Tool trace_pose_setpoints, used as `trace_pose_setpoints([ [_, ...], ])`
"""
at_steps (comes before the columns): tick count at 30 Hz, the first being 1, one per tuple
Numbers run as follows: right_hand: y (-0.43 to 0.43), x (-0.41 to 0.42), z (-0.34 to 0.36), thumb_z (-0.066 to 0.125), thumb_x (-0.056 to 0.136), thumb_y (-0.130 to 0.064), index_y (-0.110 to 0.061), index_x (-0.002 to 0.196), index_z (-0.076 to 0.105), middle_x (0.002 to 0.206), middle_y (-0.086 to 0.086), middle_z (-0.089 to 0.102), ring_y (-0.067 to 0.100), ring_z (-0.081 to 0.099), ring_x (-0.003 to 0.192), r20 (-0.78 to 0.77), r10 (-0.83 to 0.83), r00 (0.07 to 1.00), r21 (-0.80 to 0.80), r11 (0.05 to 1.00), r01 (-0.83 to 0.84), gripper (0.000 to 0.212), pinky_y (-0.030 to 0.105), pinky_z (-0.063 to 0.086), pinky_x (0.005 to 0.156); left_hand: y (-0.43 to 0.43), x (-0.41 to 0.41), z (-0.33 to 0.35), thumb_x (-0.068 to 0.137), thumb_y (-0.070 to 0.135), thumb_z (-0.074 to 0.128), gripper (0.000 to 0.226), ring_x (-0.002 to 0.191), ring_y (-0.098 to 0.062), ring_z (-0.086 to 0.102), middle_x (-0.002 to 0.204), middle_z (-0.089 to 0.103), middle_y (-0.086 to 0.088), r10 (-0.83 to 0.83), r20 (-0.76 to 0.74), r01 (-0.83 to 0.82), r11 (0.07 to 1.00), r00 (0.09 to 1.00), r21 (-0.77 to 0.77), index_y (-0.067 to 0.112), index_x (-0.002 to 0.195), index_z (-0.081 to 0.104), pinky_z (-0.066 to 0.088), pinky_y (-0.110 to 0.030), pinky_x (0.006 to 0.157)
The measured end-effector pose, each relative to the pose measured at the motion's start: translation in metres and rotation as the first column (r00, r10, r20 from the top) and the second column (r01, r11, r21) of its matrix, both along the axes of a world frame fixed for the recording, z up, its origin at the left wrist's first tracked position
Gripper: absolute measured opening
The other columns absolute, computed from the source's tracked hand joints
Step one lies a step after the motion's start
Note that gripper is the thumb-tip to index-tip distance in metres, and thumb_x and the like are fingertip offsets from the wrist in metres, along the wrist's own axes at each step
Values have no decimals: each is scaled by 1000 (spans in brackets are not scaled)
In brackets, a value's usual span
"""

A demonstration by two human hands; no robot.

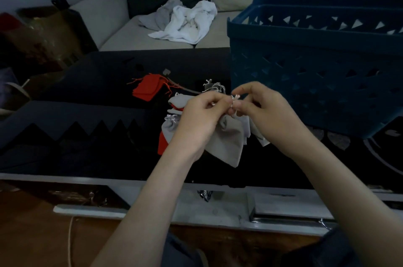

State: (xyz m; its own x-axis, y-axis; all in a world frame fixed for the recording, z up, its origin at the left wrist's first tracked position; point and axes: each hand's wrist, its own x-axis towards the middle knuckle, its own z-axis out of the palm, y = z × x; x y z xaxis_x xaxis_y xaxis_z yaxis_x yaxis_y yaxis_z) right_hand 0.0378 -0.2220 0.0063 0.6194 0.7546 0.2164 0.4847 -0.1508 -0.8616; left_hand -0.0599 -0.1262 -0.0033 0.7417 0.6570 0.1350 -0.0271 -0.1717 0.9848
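Observation:
A grey drawstring pouch (229,142) hangs between my hands above the dark table (87,92). My left hand (196,118) grips its gathered neck, and my right hand (259,105) pinches the pale drawstring (235,100) at the top. Under my hands lie several more grey pouches (171,127) mixed with red ones (162,144). A small stack of red pouches (148,87) with loose red strings lies further back on the table.
A large dark blue plastic basket (316,66) stands on the table at the right, close to my right hand. White and grey cloths (185,20) lie crumpled on the pale sofa (152,37) behind. The table's white front edge (109,181) runs below my forearms.

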Motion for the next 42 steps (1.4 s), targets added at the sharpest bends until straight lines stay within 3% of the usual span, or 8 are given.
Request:
trace_pose_setpoints([
  [11, 2, 1, -1, 54, 95, -19, -16, 68, 56, 62, -7, 52, -1, 46, 56, -107, 41, 993, -101, 994, -52, 27, 12, 37, 56, -4, 4, 2, 94, 13, 57, 20, 78, -21, 64, 80, 69, -18, 51, 39, -48, 996, 998, -79, 5, 82, 72, 52, -45, 82],
  [14, -1, 5, 3, 50, 96, -14, -7, 79, 62, 72, 4, 57, 1, 50, 63, -276, 154, 949, -4, 987, -161, 22, 11, 38, 61, 0, 3, 5, 92, 11, 58, 24, 80, -17, 63, 77, 70, -4, -6, 114, 31, 975, 993, -219, 14, 76, 75, 50, -35, 83],
  [17, -5, 11, 3, 55, 92, -15, 15, 107, 55, 96, 19, 56, 25, 49, 85, -503, 291, 813, 132, 956, -261, 34, 32, 39, 79, 2, 3, 5, 91, 11, 58, 22, 80, -15, 61, 78, 69, -1, -95, 212, 154, 947, 973, -281, 16, 77, 75, 46, -35, 85],
  [21, -8, 16, 2, 50, 94, -14, 17, 114, 53, 102, 22, 57, 29, 51, 93, -600, 298, 743, 148, 953, -262, 37, 36, 41, 88, 5, -1, 7, 90, 13, 61, 16, 87, -9, 62, 82, 69, 6, -149, 159, 155, 988, 976, -23, 18, 82, 74, 47, -28, 84],
  [26, -7, 16, 0, 48, 94, -19, -7, 79, 58, 76, 8, 53, 14, 47, 69, -546, 297, 783, 117, 953, -280, 21, 27, 36, 69, 10, -8, 9, 90, 8, 61, 15, 81, -3, 60, 81, 68, 12, -120, 48, 98, 938, 992, 331, 18, 85, 71, 46, -21, 78],
  [32, -13, 13, 6, 50, 95, -14, -9, 75, 62, 56, -7, 53, -3, 45, 49, -361, 240, 901, -5, 966, -260, 23, 11, 35, 50, 10, -11, 7, 88, 15, 64, 10, 86, -3, 54, 79, 62, 21, -31, -10, 31, 788, 999, 615, 21, 87, 72, 39, -12, 78],
  [39, -13, 8, 11, 62, 89, -16, -1, 85, 65, 55, -9, 56, -3, 49, 51, -271, 216, 938, -60, 969, -240, 15, 7, 39, 53, 10, -9, 5, 89, 14, 64, 12, 96, -11, 61, 88, 70, 10, -32, -45, 49, 894, 998, 446, 21, 89, 73, 47, -32, 90],
  [42, -12, 7, 8, 64, 87, -19, -9, 81, 62, 59, -8, 52, 0, 46, 55, -70, 141, 988, -100, 984, -148, 11, 11, 38, 57, 6, -8, 6, 89, 14, 64, 11, 88, -15, 64, 83, 70, 6, -15, -44, 30, 933, 999, 359, 20, 86, 73, 50, -40, 87],
])
